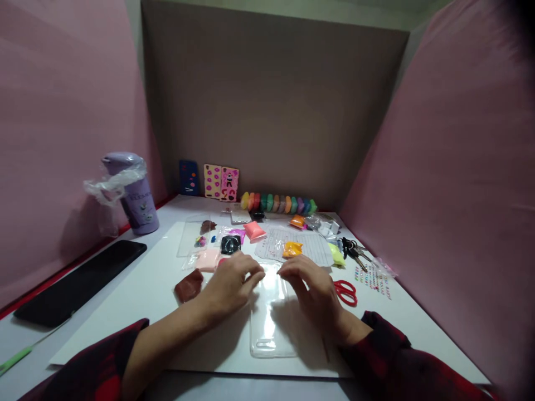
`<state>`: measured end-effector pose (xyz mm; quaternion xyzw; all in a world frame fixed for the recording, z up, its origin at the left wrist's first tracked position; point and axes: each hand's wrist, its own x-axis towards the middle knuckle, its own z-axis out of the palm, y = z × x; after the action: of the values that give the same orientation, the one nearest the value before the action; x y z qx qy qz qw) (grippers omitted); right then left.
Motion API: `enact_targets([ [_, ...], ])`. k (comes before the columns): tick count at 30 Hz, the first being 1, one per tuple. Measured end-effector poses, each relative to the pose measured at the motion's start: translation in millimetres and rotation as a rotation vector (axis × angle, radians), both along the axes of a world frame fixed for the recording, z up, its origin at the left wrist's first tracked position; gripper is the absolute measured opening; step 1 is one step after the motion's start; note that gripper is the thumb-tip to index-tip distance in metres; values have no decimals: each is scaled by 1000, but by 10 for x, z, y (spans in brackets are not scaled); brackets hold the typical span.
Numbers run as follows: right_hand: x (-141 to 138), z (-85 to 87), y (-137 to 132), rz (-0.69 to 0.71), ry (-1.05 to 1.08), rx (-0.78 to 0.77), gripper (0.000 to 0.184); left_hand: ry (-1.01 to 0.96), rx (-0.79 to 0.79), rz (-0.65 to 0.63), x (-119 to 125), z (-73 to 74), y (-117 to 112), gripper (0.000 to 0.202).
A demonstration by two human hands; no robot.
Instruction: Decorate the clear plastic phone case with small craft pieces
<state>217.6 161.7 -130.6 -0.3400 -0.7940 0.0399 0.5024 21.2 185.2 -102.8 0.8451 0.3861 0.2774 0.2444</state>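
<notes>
A clear phone case [271, 323] lies flat on the white board, its camera cutout toward me. Above its far left edge is my left hand [234, 284], thumb and forefinger pinched together. Facing it, my right hand [315, 292] hovers over the far right side of the case, also with the fingertips brought together. Whatever small thing sits in either pinch is too small to make out. Close to my left hand lie a brown clay packet [189, 285] and a pale pink clay packet [208, 259]. Red-handled scissors [346, 293] rest beside my right hand, their blades hidden behind it.
Farther back are an orange clay packet [292, 249], a written paper sheet [315, 248], a black packet [230, 244] and keys [355, 249]. A row of coloured clays [278, 203] lines the back. At left stand a purple tumbler [140, 195] and a black phone [81, 284].
</notes>
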Motion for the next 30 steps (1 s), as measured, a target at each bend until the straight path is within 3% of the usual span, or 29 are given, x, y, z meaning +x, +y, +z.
enact_targets([
  [3, -89, 30, -96, 81, -6, 95, 18, -376, -501, -215, 109, 40, -85, 35],
  [5, -128, 40, -148, 66, 42, 103, 19, -526, -683, -277, 153, 37, -119, 39],
  [9, -137, 55, -191, 28, 140, 85, 19, -681, -843, -268, 172, -9, -125, 33],
  [13, -108, 33, -163, 46, 116, 38, 18, -692, -868, -161, 192, -59, -116, 27],
  [16, -82, -2, -128, 62, 100, 11, 22, -687, -808, -59, 189, -54, -87, 26],
  [19, -40, -11, -122, 41, 96, 41, 25, -678, -643, 117, 88, 47, 51, 27],
  [20, -22, -8, -127, 32, 91, 55, 25, -678, -591, 173, 26, 100, 134, 29],
  [22, 20, 3, -140, 13, 73, 82, 24, -616, -333, 311, -129, 208, 350, 30],
  [25, 84, 6, -145, -8, 50, 102, 24, -574, -139, 408, -370, 296, 720, 26],
  [30, 152, -37, -104, -9, 34, 79, 23, -278, 92, 430, -592, 162, 1058, 12],
])
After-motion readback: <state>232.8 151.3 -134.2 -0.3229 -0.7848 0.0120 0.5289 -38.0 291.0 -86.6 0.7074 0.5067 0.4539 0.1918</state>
